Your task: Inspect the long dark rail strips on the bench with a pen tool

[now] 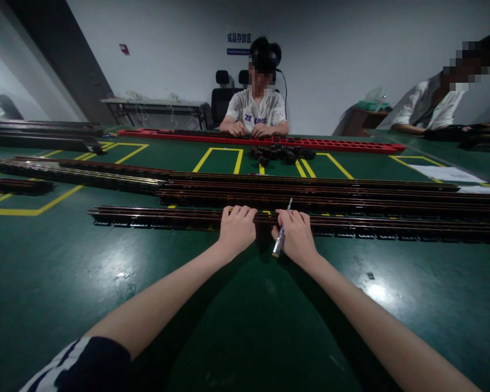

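A long dark rail strip (147, 216) with copper-coloured lines lies across the green table (65, 283) in front of me. My left hand (237, 227) rests on it with its fingers curled over the near edge. Just to the right, my right hand (296, 234) is closed around a slim clear-handled screwdriver (281, 235), tip pointing up and away over the strip. Both hands touch the same strip, a few centimetres apart.
More long strips (310, 188) lie stacked behind the near one. A red rail (330, 143) and small black parts (281, 153) lie before a seated person (258, 106) across the table. Another person (428, 106) sits far right. Yellow tape lines mark the table.
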Motion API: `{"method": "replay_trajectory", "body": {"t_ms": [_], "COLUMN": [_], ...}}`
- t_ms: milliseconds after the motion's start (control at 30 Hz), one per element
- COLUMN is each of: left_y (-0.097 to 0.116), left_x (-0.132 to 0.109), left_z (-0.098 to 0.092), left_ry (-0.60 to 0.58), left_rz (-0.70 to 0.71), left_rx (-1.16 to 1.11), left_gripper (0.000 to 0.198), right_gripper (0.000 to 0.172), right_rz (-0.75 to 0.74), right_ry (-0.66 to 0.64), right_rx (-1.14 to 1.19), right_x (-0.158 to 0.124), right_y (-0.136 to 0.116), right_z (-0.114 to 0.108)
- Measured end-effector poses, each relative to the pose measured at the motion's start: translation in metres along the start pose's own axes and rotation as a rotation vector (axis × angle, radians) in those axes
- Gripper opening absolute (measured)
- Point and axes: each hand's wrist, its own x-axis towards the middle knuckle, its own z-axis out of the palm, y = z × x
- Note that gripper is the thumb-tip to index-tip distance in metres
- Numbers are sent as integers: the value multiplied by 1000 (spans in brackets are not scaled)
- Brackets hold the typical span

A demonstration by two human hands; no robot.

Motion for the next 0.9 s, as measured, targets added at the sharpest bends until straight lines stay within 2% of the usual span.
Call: {"method": "replay_trajectory", "body": {"t_ms": [267,900], "left_y": [0,-1], "left_x": [0,0], "left_z": [0,2], "left_ry": [-12,-8], "left_rz": [5,19], "left_rx": [29,40], "left_gripper": [34,33], "right_gripper": [10,12], "right_rz": [-32,-45], "right_ry": [-29,-29], "right_rx": [-85,-99], "right_x": [0,0], "right_y": [-1,-1], "right_z": [1,0]}}
